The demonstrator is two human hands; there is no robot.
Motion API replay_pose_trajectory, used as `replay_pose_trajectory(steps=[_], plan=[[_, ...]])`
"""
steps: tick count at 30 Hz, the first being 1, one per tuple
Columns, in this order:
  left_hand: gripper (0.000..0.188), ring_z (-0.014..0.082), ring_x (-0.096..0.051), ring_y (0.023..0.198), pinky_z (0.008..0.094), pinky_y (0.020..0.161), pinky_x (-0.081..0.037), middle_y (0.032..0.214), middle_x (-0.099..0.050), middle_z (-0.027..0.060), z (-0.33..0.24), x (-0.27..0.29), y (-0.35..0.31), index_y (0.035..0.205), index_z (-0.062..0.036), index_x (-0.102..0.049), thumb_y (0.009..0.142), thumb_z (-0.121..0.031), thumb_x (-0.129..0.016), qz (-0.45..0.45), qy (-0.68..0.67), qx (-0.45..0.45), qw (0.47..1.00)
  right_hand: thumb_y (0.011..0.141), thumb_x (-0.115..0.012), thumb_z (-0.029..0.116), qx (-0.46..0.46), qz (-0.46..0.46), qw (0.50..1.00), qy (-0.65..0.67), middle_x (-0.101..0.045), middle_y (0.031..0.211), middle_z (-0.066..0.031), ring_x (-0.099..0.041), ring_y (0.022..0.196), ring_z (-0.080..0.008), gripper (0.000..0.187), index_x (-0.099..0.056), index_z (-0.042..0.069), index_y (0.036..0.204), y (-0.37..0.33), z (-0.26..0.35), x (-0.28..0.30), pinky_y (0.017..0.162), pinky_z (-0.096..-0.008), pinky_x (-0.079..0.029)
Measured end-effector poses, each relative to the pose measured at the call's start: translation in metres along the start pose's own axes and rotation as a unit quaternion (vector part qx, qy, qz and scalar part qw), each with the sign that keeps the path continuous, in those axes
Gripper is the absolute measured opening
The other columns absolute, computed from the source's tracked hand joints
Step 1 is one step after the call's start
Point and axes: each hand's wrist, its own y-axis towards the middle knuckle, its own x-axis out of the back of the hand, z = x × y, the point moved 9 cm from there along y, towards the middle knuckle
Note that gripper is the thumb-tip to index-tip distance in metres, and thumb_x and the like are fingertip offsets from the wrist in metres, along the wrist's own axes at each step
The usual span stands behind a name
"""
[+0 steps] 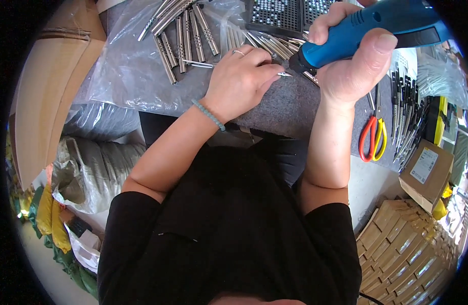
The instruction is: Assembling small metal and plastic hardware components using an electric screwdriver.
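Note:
My left hand [239, 81] is closed over the grey cloth, pinching a slim silver metal rod [198, 64]. One end of the rod sticks out to the left of the hand, and its pointed tip shows past the fingers on the right. My right hand [352, 76] grips a blue electric screwdriver [341, 44], thumb along its near side. The driver's black nose [298, 63] hangs close to the rod's tip; I cannot tell whether they touch. Beyond my left hand lie several perforated metal tubes [187, 43] on clear plastic.
Black trays [277, 14] of small parts stand at the back. Scissors [372, 138] with red and yellow handles lie right of my right forearm, beside many black-and-silver rods [407, 109]. A cardboard box [426, 168] is at the right, a large carton [53, 96] at the left.

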Motion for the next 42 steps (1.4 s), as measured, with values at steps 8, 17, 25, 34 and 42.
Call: replay_pose_trajectory(steps=[8, 17, 25, 34, 42], plan=[[0.015, 0.0223, -0.057, 0.083, 0.0351, 0.07, -0.047, 0.085, -0.058, 0.002, 0.0, 0.0, 0.0, 0.086, -0.0111, -0.068, 0.071, -0.012, -0.069, -0.004, -0.005, -0.002, 1.0, 0.078, -0.062, 0.06, -0.001, 0.002, 1.0, 0.02, -0.051, 0.07, -0.0105, -0.052, 0.049, -0.0135, 0.081, -0.038, -0.008, 0.115, -0.003, -0.006, 0.001, 0.044, -0.0208, -0.042], [0.019, 0.0259, -0.057, 0.082, 0.036, 0.071, -0.046, 0.089, -0.06, 0.0065, 0.0, -0.001, 0.001, 0.088, -0.0074, -0.068, 0.07, -0.01, -0.071, 0.01, -0.019, 0.001, 1.0, 0.076, -0.065, 0.06, -0.012, -0.005, 1.0, 0.023, -0.051, 0.07, -0.0107, -0.052, 0.05, -0.0139, 0.083, -0.038, -0.008, 0.115, -0.004, -0.006, 0.001, 0.044, -0.0214, -0.042], [0.017, 0.0256, -0.057, 0.082, 0.0358, 0.071, -0.046, 0.089, -0.06, 0.0057, 0.001, -0.001, 0.001, 0.087, -0.0079, -0.068, 0.071, -0.011, -0.07, 0.011, -0.016, 0.005, 1.0, 0.074, -0.066, 0.061, -0.011, -0.006, 1.0, 0.024, -0.051, 0.069, -0.0105, -0.052, 0.049, -0.0143, 0.085, -0.038, -0.009, 0.114, -0.004, -0.006, 0.002, 0.044, -0.0215, -0.042], [0.016, 0.0253, -0.057, 0.083, 0.036, 0.071, -0.046, 0.089, -0.06, 0.0051, 0.0, -0.001, 0.002, 0.087, -0.0082, -0.068, 0.072, -0.011, -0.069, 0.019, -0.014, 0.01, 1.0, 0.071, -0.071, 0.058, -0.023, -0.001, 0.998, 0.053, -0.052, 0.069, -0.0111, -0.052, 0.05, -0.015, 0.086, -0.037, -0.008, 0.115, -0.006, -0.009, 0.003, 0.044, -0.022, -0.043], [0.018, 0.0255, -0.057, 0.083, 0.0361, 0.071, -0.046, 0.09, -0.06, 0.0052, 0.001, -0.002, 0.001, 0.089, -0.008, -0.067, 0.071, -0.011, -0.069, 0.022, -0.012, 0.009, 1.0, 0.072, -0.069, 0.058, 0.018, -0.045, 0.997, 0.063, -0.052, 0.07, -0.0115, -0.052, 0.05, -0.0149, 0.084, -0.039, -0.009, 0.113, -0.003, -0.009, 0.009, 0.044, -0.0218, -0.043]])
